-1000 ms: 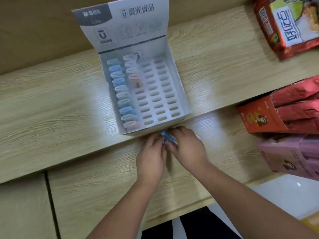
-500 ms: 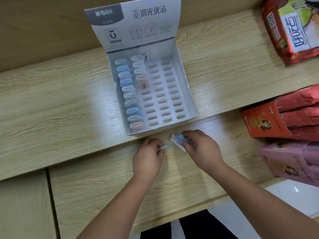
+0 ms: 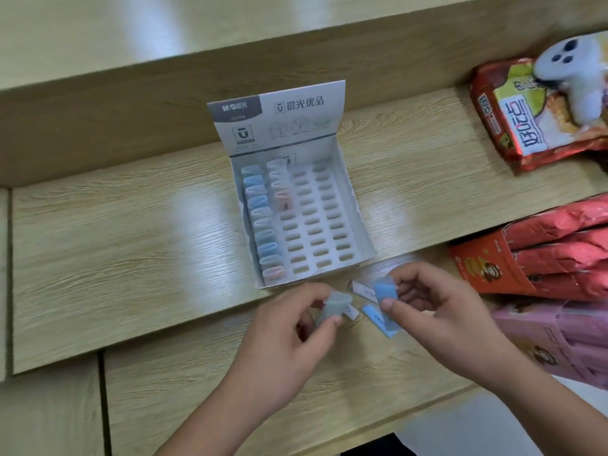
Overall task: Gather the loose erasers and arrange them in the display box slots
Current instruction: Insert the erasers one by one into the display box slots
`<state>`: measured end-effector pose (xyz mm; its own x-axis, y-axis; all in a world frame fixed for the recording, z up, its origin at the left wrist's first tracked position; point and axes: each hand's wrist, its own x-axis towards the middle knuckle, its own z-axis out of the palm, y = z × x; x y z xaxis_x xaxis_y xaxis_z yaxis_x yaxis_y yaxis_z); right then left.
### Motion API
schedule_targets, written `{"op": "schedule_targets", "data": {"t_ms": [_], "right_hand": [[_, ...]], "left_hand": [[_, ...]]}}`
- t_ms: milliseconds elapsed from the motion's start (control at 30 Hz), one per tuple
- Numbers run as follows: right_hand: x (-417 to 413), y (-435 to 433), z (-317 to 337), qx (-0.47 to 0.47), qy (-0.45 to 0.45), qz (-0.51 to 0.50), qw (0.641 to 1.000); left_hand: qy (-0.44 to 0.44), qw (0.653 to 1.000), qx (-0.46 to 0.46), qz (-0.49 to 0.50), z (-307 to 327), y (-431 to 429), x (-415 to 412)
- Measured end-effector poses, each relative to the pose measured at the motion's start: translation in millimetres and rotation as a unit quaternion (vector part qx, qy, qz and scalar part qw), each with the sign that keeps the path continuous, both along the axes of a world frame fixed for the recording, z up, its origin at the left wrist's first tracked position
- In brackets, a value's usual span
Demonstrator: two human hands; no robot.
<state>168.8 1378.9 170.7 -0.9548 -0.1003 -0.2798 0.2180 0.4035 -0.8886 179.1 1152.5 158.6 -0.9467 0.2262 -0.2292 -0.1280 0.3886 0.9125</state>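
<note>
My left grip [image 3: 289, 327] pinches a grey eraser [image 3: 332, 307], my right grip [image 3: 437, 311] a blue eraser [image 3: 385, 289], at 6 o'clock of the display box [image 3: 358, 225]. Column 1 looks full, column 2 partly; 2 columns stand empty. Loose erasers [image 3: 378, 319] lie on the tabletop [image 3: 131, 258].

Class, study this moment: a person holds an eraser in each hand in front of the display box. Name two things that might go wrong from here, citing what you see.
1. Neither hand steadies the display box; pressing an eraser into an empty slot might shove the box backward.
2. The left hand pinches the pale eraser and the right hand the blue eraser by fingertips only; either could slip and scatter the loose eraser beside the right thumb.
</note>
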Motion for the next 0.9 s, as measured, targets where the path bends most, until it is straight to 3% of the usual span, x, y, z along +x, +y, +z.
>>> {"op": "schedule_targets", "data": {"t_ms": [233, 400, 567, 733, 900], "right_hand": [[-44.6, -18.7, 52.2, -0.063, 0.097, -0.034, 0.993], [-86.0, -50.8, 48.8, -0.079, 0.122, -0.03, 0.989], [-116.8, -80.9, 36.9, -0.003, 0.143, 0.033, 0.989], [-124.8, -89.1, 20.9, 0.098, 0.163, 0.073, 0.979], [-124.0, -89.3, 16.6, 0.133, 0.191, 0.087, 0.969]], "left_hand": [[0.073, 0.993, 0.084, 0.042, 61.6, -2.1, -38.0], [0.104, 0.979, 0.073, 0.157, 60.8, -13.7, -67.5], [0.119, 0.955, 0.048, 0.266, 44.2, -21.8, -82.1], [0.121, 0.954, 0.028, 0.271, 36.4, -19.5, -81.4], [0.129, 0.954, 0.017, 0.272, 35.7, -20.0, -79.6]]}}
